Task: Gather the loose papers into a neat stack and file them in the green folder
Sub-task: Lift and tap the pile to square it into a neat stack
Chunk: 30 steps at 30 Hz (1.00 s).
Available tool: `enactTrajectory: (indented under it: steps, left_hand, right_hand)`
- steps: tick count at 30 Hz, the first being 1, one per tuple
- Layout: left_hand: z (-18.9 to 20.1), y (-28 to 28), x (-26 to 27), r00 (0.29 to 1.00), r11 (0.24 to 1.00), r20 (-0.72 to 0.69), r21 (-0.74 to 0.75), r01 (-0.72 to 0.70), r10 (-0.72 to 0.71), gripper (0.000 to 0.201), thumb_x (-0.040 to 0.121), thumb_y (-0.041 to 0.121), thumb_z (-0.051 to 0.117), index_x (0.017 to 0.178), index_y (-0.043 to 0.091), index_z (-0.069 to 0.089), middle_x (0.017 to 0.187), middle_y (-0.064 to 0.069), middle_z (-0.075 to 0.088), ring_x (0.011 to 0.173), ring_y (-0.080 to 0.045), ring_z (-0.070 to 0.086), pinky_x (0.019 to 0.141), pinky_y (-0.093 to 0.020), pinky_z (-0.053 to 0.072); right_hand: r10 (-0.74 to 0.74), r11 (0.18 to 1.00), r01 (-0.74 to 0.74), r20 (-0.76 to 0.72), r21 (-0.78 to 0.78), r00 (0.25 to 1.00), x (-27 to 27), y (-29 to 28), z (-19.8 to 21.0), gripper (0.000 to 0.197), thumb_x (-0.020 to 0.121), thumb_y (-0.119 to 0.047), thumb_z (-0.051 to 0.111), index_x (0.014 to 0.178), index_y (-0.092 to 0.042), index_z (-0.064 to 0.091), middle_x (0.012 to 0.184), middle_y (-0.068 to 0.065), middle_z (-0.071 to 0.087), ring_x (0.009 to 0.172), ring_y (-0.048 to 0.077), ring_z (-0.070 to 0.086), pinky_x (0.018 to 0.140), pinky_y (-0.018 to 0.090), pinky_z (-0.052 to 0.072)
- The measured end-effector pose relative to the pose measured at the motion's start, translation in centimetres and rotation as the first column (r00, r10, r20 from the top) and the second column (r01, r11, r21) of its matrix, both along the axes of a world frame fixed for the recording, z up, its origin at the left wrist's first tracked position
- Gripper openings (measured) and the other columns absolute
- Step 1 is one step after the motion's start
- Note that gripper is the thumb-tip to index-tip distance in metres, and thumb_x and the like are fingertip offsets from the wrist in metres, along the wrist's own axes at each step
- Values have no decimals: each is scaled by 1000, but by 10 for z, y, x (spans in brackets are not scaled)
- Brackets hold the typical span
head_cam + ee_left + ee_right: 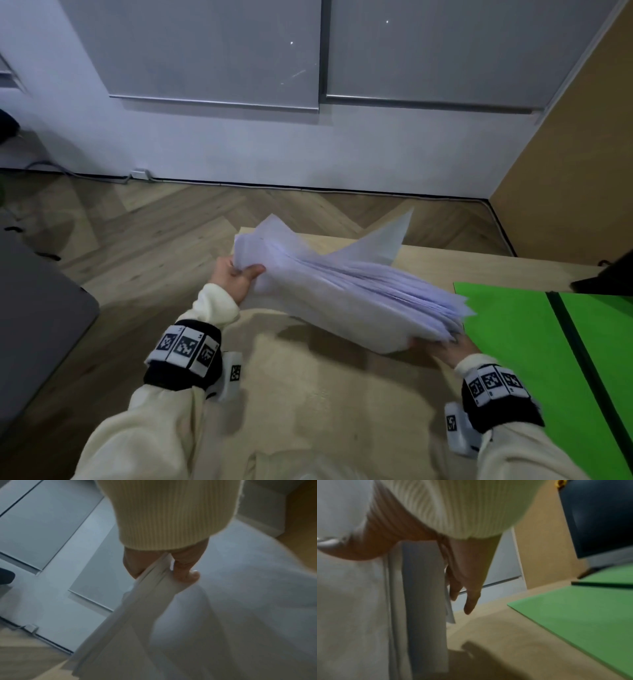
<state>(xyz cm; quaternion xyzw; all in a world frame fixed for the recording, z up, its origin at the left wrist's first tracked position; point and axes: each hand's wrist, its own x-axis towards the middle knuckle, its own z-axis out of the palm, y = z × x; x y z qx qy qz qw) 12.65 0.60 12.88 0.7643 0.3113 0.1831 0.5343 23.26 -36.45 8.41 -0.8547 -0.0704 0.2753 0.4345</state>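
A thick, uneven bundle of white papers [346,294] hangs tilted above the wooden table [325,404], its sheet edges fanned out. My left hand [236,277] grips its far left end, thumb on top; the left wrist view shows the thumb [187,573] pressed on the papers [154,582]. My right hand [445,346] holds the near right end from below, and the papers [423,601] sit between thumb and fingers [471,601] in the right wrist view. One sheet [380,243] sticks up at the back. The open green folder [534,342] lies flat at the right, also the green folder [582,612].
A dark object [609,274] stands at the table's far right corner, touching the folder. A grey surface [37,325] lies to the left, across a strip of wood floor [144,240]. A brown panel [575,171] stands at the right.
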Motion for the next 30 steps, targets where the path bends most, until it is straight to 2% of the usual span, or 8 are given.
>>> enactTrajectory:
  steps: [3, 6, 11, 15, 20, 24, 27, 30]
  left_hand:
    - [6, 11, -4, 995, 994, -4, 8, 105, -105, 16, 74, 7, 76, 66, 2, 62, 59, -6, 65, 57, -17, 59, 54, -20, 46]
    - [2, 19, -9, 982, 982, -28, -35, 184, -185, 25, 78, 1, 71, 60, 18, 65, 47, 21, 66, 47, 8, 61, 57, -15, 52]
    - [2, 13, -15, 961, 955, 16, -106, 278, -278, 38, 79, -4, 68, 59, 29, 71, 54, 24, 69, 55, 12, 63, 65, -13, 53]
    - [21, 18, -21, 927, 925, 128, -103, 365, -352, 32, 43, 59, 83, 66, 38, 76, 65, 17, 74, 63, 4, 67, 67, -19, 56]
    - [75, 18, -23, 852, 858, 129, 165, 486, -507, 6, 61, 40, 69, 60, 37, 74, 66, -10, 72, 63, -10, 62, 59, -31, 52]
    - [102, 13, -22, 812, 833, 188, 179, 524, -552, 42, 51, 71, 70, 51, 29, 71, 48, 17, 62, 45, 5, 50, 46, -8, 40]
    - [102, 13, -17, 841, 863, 204, 182, 471, -502, 68, 50, 78, 66, 43, 10, 59, 49, 7, 54, 42, 0, 41, 43, -9, 34]
    - [98, 6, -14, 876, 900, 207, 135, 415, -435, 52, 49, 71, 71, 38, 24, 53, 39, 15, 52, 37, 5, 42, 41, -5, 33]
  right_hand:
    - [-146, 986, 141, 54, 91, 988, 4, 5, 5, 78, 61, -26, 86, 128, -4, 53, 128, 13, 57, 125, 25, 51, 98, 24, 33]
    - [-197, 966, 184, 61, 182, 978, 6, 8, 6, 104, 28, -57, 85, 117, -9, 60, 125, 17, 60, 112, 17, 61, 101, 29, 42]
    - [-261, 899, 241, 6, 365, 965, 13, 17, 26, 48, 49, -13, 90, 85, -24, 60, 95, 2, 69, 60, -19, 62, 63, 0, 48]
    - [-308, 867, 352, -177, 354, 935, 22, 12, 16, 76, 56, -28, 89, 120, -7, 54, 119, 3, 56, 105, 10, 54, 78, 2, 43]
    - [-202, 812, 270, -185, 518, 962, 13, 23, 17, 118, 49, -44, 88, 145, -24, 23, 146, 1, 32, 132, 24, 38, 92, 42, 53]
    - [-225, 881, 270, -160, 388, 961, -1, 23, 6, 97, 48, -17, 91, 131, -15, 39, 133, 4, 45, 120, 21, 44, 77, 8, 45]
    - [-200, 942, 215, -83, 258, 976, -6, 27, -4, 102, 42, -53, 84, 126, -5, 51, 133, 10, 49, 127, 25, 45, 90, 13, 33]
    - [-272, 934, 289, -109, 209, 956, -2, 22, -7, 68, 66, -10, 78, 126, 6, 52, 129, 12, 52, 130, 30, 46, 88, 16, 38]
